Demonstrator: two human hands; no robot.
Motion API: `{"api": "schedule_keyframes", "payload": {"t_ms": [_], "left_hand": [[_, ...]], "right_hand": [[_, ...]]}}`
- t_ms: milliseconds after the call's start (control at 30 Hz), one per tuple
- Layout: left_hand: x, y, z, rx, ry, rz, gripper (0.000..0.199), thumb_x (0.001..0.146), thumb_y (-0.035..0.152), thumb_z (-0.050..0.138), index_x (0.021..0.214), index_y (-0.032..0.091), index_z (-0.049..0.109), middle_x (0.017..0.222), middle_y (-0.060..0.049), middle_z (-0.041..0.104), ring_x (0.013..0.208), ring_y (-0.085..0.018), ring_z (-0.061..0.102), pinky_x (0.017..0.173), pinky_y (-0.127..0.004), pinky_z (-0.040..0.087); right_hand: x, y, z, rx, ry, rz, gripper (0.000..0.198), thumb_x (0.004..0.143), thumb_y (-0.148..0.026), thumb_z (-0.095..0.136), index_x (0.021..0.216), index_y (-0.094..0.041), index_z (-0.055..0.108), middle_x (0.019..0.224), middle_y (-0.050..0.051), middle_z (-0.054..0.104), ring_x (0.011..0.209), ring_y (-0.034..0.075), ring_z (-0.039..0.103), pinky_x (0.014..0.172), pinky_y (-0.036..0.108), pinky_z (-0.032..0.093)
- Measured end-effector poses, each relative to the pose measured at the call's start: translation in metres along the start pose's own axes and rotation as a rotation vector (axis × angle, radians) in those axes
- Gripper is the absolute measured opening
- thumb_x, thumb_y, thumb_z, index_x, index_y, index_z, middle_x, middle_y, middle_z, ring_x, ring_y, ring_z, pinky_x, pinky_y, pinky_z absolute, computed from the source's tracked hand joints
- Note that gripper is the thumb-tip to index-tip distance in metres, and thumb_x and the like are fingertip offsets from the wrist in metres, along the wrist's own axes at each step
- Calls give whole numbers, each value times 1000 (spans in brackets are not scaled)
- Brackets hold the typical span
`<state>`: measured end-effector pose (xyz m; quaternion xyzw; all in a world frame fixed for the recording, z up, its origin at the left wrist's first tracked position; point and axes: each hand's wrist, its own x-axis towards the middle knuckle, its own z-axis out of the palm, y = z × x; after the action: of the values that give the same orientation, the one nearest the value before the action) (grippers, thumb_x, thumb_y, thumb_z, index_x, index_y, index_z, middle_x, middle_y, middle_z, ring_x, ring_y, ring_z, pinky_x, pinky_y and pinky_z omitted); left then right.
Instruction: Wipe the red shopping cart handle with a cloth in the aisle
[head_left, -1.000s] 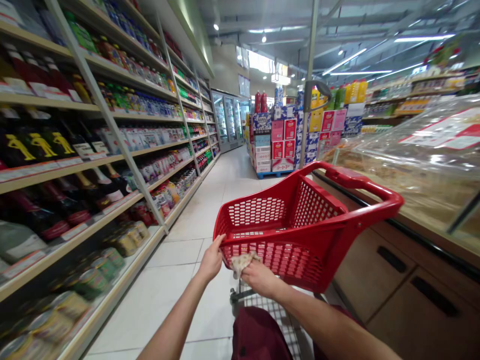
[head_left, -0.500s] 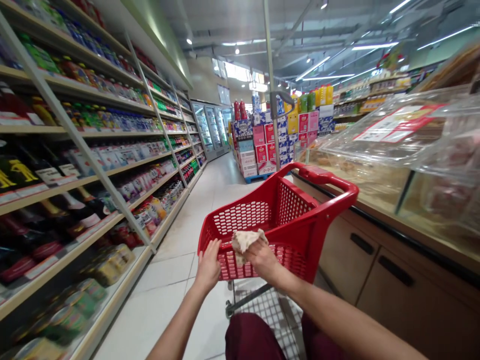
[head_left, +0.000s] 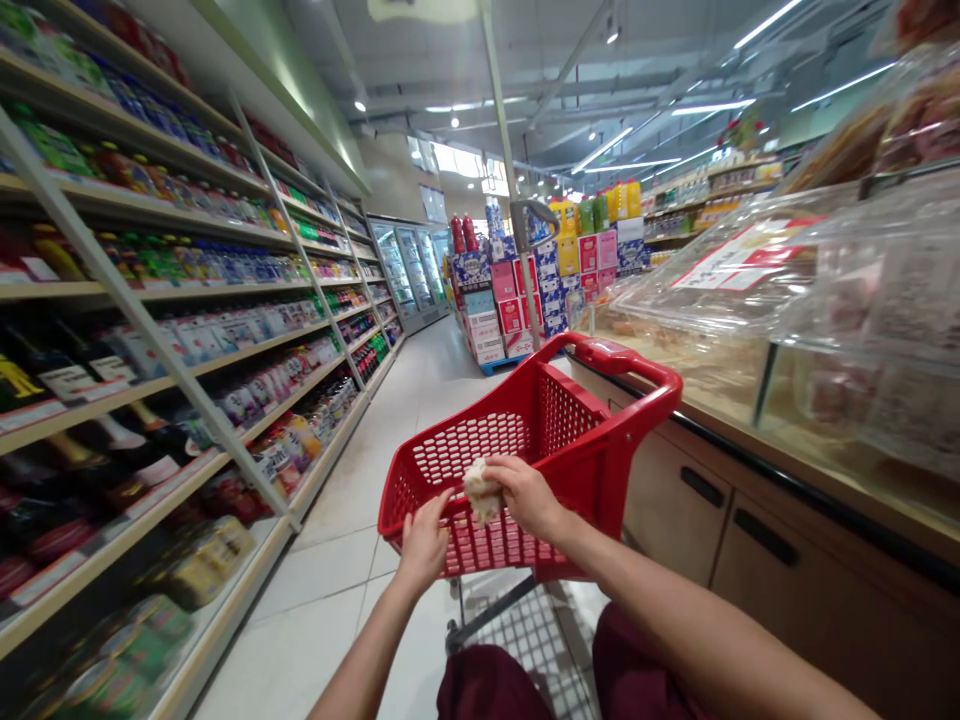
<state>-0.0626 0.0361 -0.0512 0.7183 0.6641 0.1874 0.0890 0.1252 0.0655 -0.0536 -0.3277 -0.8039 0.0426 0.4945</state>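
A red plastic shopping cart [head_left: 600,490] with perforated basket walls stands in front of me, side-on, its handle to the right. My right hand [head_left: 529,497] is closed on a crumpled cream-coloured cloth [head_left: 484,492], which lies against the top rim and the near wall of the basket. To the left of it, my left hand [head_left: 424,545] grips the same near rim close to the basket's narrow end. Part of the cloth is hidden by the right fingers. The basket's inside appears only in part.
Tall shelves of drinks [head_left: 225,370] line the left side. A display counter [head_left: 825,480] with clear plastic covers runs close on the right. Stacked cartons [head_left: 495,320] stand ahead beside a metal pole. Pale floor tiles [head_left: 330,560] lie between shelves and cart.
My right hand has bunched the cloth smaller and shifted it slightly along the rim. My left hand still holds the rim. The whole view has moved a little, setting the cart further left.
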Motion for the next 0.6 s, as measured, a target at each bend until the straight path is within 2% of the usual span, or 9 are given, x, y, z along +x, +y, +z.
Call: {"api": "schedule_keyframes", "payload": {"t_ms": [133,233,300,367,467,533,600], "left_hand": [[-1,-2,6,29,47,7,64,60,1,31,119,20,46,127,-4,48,120,-16,37,105,-45,18],[-2,-3,11,46,75,10,64,59,1,31,118,21,46,127,-4,48,120,-16,37,105,-46,16],[-2,-3,12,53,72,-3,64,59,1,31,118,21,46,127,-4,48,121,-17,36,105,-47,15],[-2,-1,11,59,62,-4,65,59,1,31,119,21,45,129,-4,46,122,-17,35,105,-47,16],[-2,0,10,75,55,9,66,58,1,31,120,21,44,129,-4,45,123,-16,34,104,-46,17],[-3,2,11,89,56,18,66,59,1,31,120,21,43,129,-3,46,123,-16,34,104,-45,17],[-4,4,14,101,53,30,65,60,1,31,121,21,43,130,-3,45,123,-16,34,104,-45,18]], "right_hand": [[3,10,-2,-260,-66,-108,19,83,-17,47,96,-21,60,106,6,59,101,18,50,87,35,40],[-8,7,0,-454,-125,-187,32,83,-23,49,115,-20,50,123,9,49,115,24,39,96,45,30],[-10,7,1,-538,-168,-227,39,83,-26,49,121,-19,45,129,11,43,119,27,33,97,49,27],[-7,11,-1,-582,-226,-301,33,85,-25,47,118,-20,47,126,11,44,116,26,37,93,47,32],[3,21,-13,-556,-319,-418,25,88,-24,41,111,-23,51,112,7,54,100,18,49,82,34,42],[9,24,-24,-507,-343,-439,25,89,-25,40,109,-22,53,103,5,58,91,15,52,77,28,44],[11,24,-34,-472,-310,-422,24,89,-23,39,108,-19,54,102,6,58,92,14,52,77,27,45]]}}
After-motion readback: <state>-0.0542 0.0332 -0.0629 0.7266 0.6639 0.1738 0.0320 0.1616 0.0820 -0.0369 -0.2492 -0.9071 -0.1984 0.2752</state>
